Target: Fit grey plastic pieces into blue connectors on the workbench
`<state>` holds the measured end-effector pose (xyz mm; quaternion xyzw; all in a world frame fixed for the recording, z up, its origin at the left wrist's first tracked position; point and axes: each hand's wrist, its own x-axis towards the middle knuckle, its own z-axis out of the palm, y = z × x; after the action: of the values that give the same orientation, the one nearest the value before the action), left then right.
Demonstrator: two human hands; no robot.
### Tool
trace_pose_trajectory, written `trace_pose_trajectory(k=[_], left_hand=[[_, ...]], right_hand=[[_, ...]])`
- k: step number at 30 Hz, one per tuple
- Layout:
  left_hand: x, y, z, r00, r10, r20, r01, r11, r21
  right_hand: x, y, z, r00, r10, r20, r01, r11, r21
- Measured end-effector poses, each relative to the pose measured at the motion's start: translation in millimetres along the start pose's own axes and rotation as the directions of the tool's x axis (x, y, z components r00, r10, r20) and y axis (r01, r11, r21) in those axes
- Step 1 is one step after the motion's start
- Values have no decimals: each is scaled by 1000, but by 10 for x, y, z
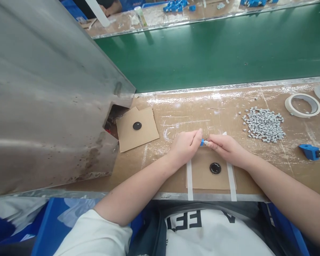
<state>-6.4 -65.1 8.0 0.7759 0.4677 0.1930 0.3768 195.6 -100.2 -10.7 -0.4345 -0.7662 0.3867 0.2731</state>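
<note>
Bench (192, 110): brown board top, scuffed, shiny patches, metal strip along near edge. Left end: big sheet-metal panel (56, 106) standing on it, notch at the corner. Loose cardboard sheet (130, 140) by the notch, slightly skewed. Near edge: cardboard pad (202, 179), white tape strips (190, 183) down both sides. Right: loose heap of small grey pieces (265, 125), a few strays. Beyond it, masking tape roll (301, 115), flat. Nearer, blue part (309, 152), black-tipped.

Parts pile (265, 124) right of right hand (228, 148) | tape roll (316, 105) right of pile | belt (216, 53) behind table (192, 103)
</note>
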Motion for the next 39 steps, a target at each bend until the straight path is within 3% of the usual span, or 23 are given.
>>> trace_pose_trajectory(k=[12, 17, 19, 21, 24, 26, 29, 32, 35, 39], left_hand=[[-23, 95, 30, 999, -29, -22, 30, 999, 23], [38, 108, -39, 995, -63, 74, 73, 986, -149], [66, 100, -102, 991, -36, 130, 70, 960, -271], [77, 75, -145, 993, 13, 117, 26, 946, -322], [76, 12, -136, 998, 46, 36, -36, 968, -248], [74, -27, -100, 999, 33, -16, -35, 984, -176], [72, -53, -55, 998, 10, -59, -17, 993, -116], [70, -42, -41, 998, -28, -47, 24, 997, -79], [76, -22, -34, 998, -51, -41, 51, 999, -16], [95, 11, -14, 995, -92, -43, 95, 994, 52]], right_hand=[[-3, -7, -1, 1000, -3, 8, 4, 1000, -23], [3, -18, -16, 999, -24, -30, 24, 1000, -17], [25, -34, -14, 995, -1, -104, 0, 1000, -5], [50, -51, 0, 981, 30, -191, -28, 1000, 12], [61, -62, 40, 973, 23, -231, -33, 999, -38], [39, -63, 71, 976, -11, -218, -29, 983, -179], [-11, -74, 120, 972, -82, -222, -21, 903, -428], [-45, -93, 174, 961, -146, -234, -13, 823, -568], [-51, -96, 233, 961, -151, -234, -23, 795, -606], [-39, -66, 279, 965, -88, -249, -71, 821, -567]])
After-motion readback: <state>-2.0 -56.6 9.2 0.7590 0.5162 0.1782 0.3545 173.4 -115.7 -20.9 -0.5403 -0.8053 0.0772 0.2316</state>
